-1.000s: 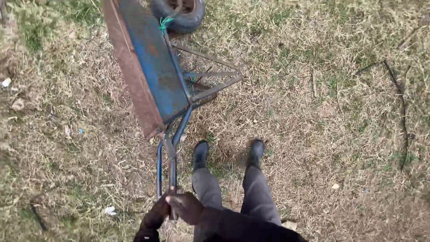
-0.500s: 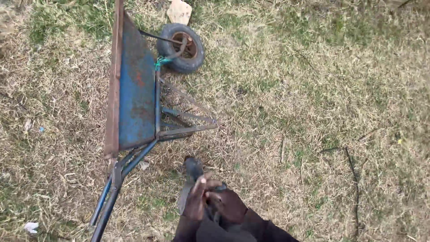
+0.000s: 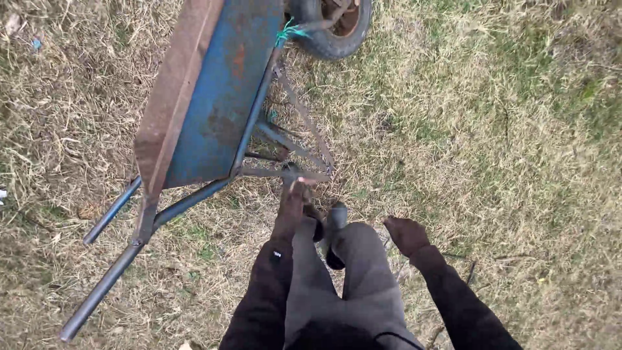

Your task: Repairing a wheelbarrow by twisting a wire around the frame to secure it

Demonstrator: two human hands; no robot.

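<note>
Blue tipped wheelbarrow [image 3: 207, 104], left hand [image 3: 295, 194] at its leg

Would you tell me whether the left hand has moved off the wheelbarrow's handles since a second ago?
Yes. The left hand has left the handles and now reaches forward to the wheelbarrow's leg frame.

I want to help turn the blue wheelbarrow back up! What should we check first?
1. Wheelbarrow position: lying tipped on its side on the grass. Not ok for rolling.
2. Left hand: reaches to the metal leg frame, seems to touch it; a firm grip, cannot tell.
3. Right hand: free, loosely curled, holds nothing. Ok.
4. Handles: both bare, nobody holds them. Ok to grab.
5. Wheel: attached at the front, tyre only partly in view. Cannot tell if pumped.
6. Feet: close to the frame. Not ok, step back a little.
</note>
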